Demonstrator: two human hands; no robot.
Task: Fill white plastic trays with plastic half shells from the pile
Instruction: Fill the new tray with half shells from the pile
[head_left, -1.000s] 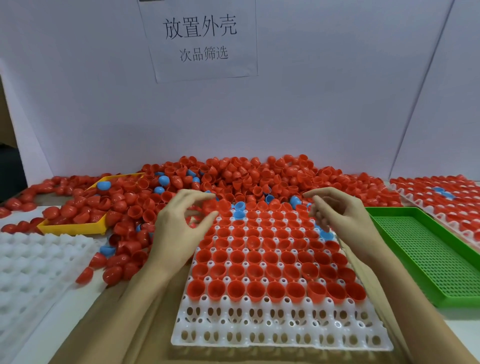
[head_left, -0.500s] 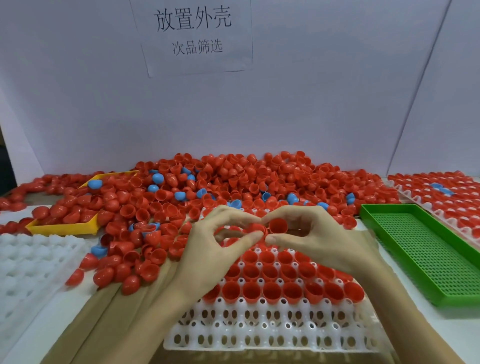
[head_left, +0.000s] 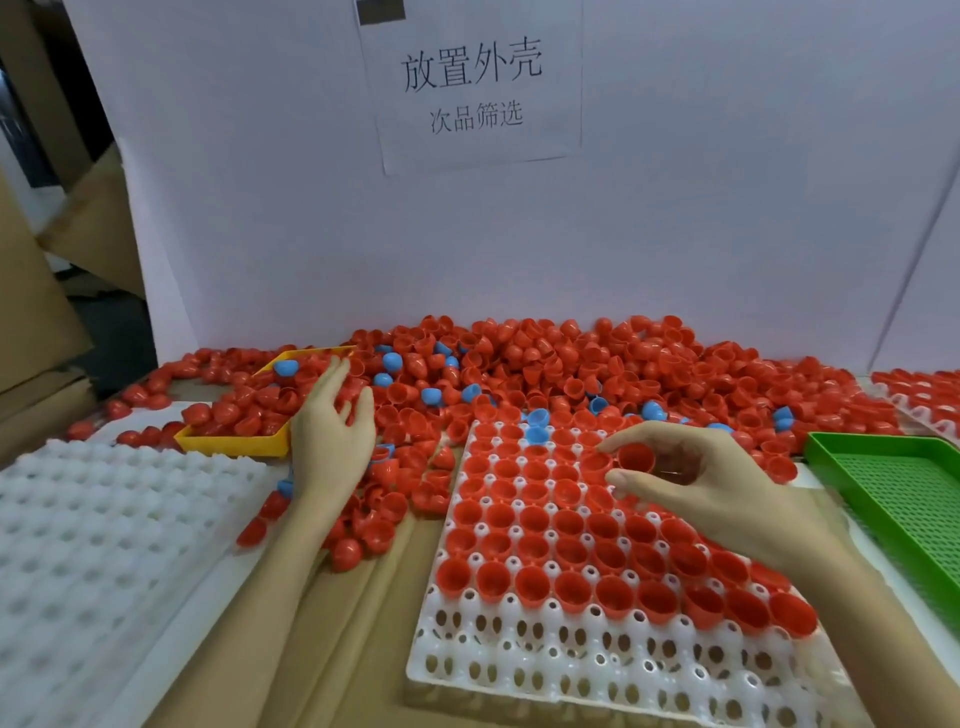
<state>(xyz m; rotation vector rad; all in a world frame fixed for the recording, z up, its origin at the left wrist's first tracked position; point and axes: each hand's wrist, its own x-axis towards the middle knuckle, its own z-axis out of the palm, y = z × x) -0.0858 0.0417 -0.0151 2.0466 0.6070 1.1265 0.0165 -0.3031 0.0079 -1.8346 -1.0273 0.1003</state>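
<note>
Hands working apart over a desk (head_left: 332, 613) covered in brown cardboard. Right hand (head_left: 727, 499) hovering above the far half of a white plastic tray (head_left: 519, 670) near the desk's front edge, curling thumb and fingers around one red half shell (head_left: 635, 458). Left hand (head_left: 332, 431) reaching with relaxed, spread fingers into the pile (head_left: 597, 374) of red and blue half shells heaped along the desk's back edge, gripping nothing visible, just beside a yellow tray (head_left: 234, 444). Tray sockets mostly holding red shells, with the nearest rows bare. Lying at the desk's left edge, an unfilled white tray (head_left: 104, 545); sitting at the right edge, a green mesh tray (head_left: 893, 493). Hanging on the white back wall, a paper sign (head_left: 472, 85) with printed characters
</note>
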